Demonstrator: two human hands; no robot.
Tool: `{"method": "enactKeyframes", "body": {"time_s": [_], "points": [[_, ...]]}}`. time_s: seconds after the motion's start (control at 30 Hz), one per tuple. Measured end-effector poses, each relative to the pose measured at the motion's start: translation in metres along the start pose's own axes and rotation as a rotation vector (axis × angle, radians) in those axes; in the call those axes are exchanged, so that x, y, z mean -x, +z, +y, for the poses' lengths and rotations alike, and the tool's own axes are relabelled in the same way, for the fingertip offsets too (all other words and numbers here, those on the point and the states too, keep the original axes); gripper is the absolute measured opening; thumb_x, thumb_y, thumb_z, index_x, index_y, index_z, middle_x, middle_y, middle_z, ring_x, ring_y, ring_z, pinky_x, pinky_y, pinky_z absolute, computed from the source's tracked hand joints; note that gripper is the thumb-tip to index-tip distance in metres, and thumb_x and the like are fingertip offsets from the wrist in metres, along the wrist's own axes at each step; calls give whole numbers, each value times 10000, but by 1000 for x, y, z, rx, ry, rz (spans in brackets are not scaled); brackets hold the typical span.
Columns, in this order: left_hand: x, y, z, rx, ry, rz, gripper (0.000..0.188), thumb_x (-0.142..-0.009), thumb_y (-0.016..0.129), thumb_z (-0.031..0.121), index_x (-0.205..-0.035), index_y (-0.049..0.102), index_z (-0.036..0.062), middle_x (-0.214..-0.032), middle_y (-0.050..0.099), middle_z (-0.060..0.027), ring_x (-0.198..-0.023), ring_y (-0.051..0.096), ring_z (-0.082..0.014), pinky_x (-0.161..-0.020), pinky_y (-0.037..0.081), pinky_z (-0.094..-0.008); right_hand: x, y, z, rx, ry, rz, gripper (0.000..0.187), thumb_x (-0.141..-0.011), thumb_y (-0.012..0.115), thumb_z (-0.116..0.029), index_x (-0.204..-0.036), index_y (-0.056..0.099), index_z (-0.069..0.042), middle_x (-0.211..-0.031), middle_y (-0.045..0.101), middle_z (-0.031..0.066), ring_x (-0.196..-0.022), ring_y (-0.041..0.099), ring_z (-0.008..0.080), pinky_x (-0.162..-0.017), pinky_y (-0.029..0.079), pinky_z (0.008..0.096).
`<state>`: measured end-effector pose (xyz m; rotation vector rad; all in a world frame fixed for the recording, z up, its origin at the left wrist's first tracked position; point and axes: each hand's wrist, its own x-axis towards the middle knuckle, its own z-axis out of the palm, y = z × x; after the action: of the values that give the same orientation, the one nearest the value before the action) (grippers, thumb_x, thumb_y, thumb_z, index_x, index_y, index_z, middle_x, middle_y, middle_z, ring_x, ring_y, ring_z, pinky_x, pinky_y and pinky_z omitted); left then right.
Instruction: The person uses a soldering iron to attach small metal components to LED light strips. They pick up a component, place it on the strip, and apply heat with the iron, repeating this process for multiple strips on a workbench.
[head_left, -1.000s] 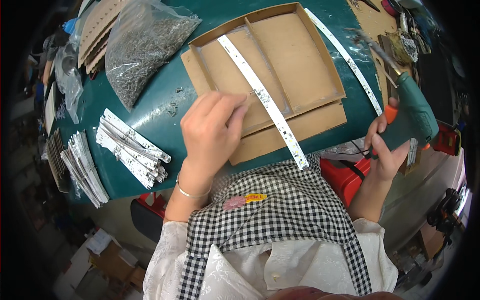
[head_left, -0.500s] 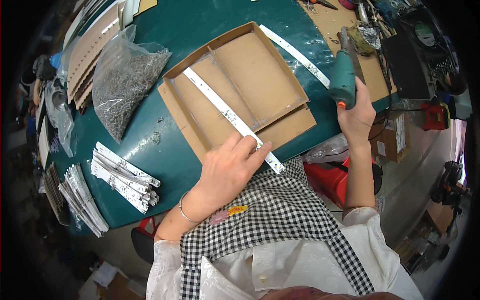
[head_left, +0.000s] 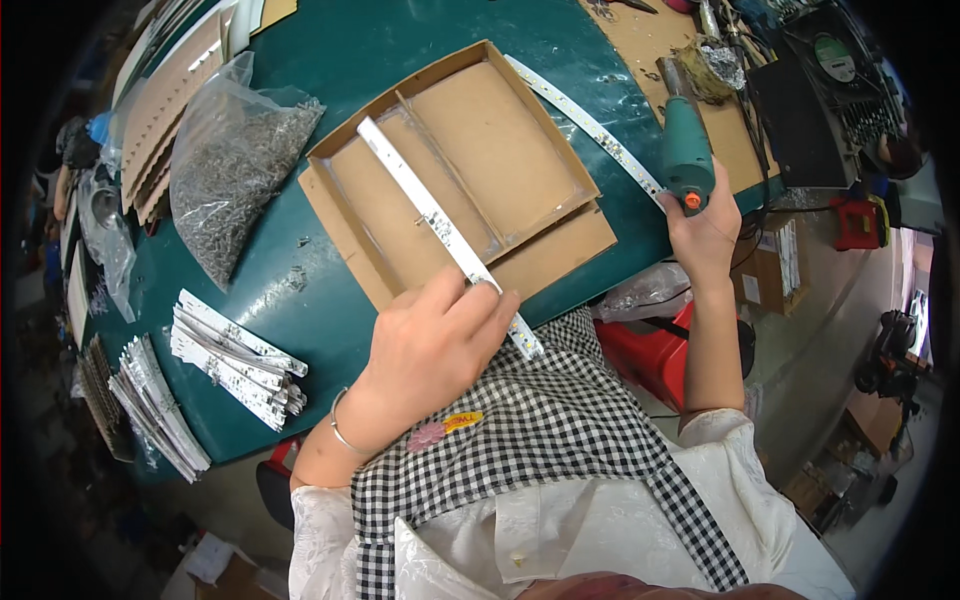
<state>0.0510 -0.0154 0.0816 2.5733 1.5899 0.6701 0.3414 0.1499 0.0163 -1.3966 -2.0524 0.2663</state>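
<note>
My left hand (head_left: 435, 335) is closed on a long white LED strip (head_left: 445, 230), pressing fingers and thumb near its lower end. The strip slants across a shallow cardboard box (head_left: 520, 140) with a divider, and its end hangs over my checked apron. At the right table edge, my right hand (head_left: 705, 235) is closed at the near end of a second, curved LED strip (head_left: 600, 135). A green power tool (head_left: 687, 150) with an orange knob at its end overlaps that hand and hides part of its fingers.
A clear bag of small screws (head_left: 240, 170) lies at the left. Nearer stand two bundles of white strips, one spread pile (head_left: 240, 360) and one stack (head_left: 160, 410). Cables and tools crowd a brown board (head_left: 650, 50) at the far right. A red chair (head_left: 645, 355) stands below the table edge.
The whole view has shifted slightly. My right hand and the curved strip's near end have come a little clear of the green tool. My left hand has stayed on its strip.
</note>
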Motion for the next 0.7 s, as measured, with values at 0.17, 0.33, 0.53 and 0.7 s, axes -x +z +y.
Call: {"method": "enactKeyframes", "body": {"time_s": [0.17, 0.33, 0.53, 0.7], "points": [[15, -19, 2, -18, 114, 222, 410, -594, 717, 116, -993, 759, 38, -888, 618, 4, -678, 517, -130, -494, 417, -257, 6, -5, -10, 114, 96, 25, 594, -779, 829, -62, -1302, 556, 1, -1096, 695, 185, -984, 694, 326, -878, 537, 369], [54, -73, 7, -166, -44, 274, 401, -575, 719, 103, -965, 773, 27, -875, 639, -15, -628, 504, -126, -471, 400, -241, 24, 5, 25, 120, 141, 76, 534, -824, 825, -93, -1286, 577, 5, -1081, 707, 159, -971, 691, 254, -890, 524, 344], [128, -131, -10, -386, -386, 132, 314, -609, 728, 105, -919, 770, 80, -788, 586, 9, -630, 524, -143, -467, 421, -279, 22, 6, 13, 169, 2, 85, 518, -863, 794, -135, -1329, 593, -31, -1173, 698, 156, -1043, 688, 292, -920, 514, 357], [189, -158, -23, -541, -691, 146, 259, -640, 743, -16, -876, 767, 87, -738, 655, -25, -643, 568, -199, -540, 469, -325, 15, 5, 10, 260, 32, 57, 511, -885, 780, -166, -1342, 589, -43, -1218, 689, 160, -1093, 681, 318, -933, 510, 369]]}}
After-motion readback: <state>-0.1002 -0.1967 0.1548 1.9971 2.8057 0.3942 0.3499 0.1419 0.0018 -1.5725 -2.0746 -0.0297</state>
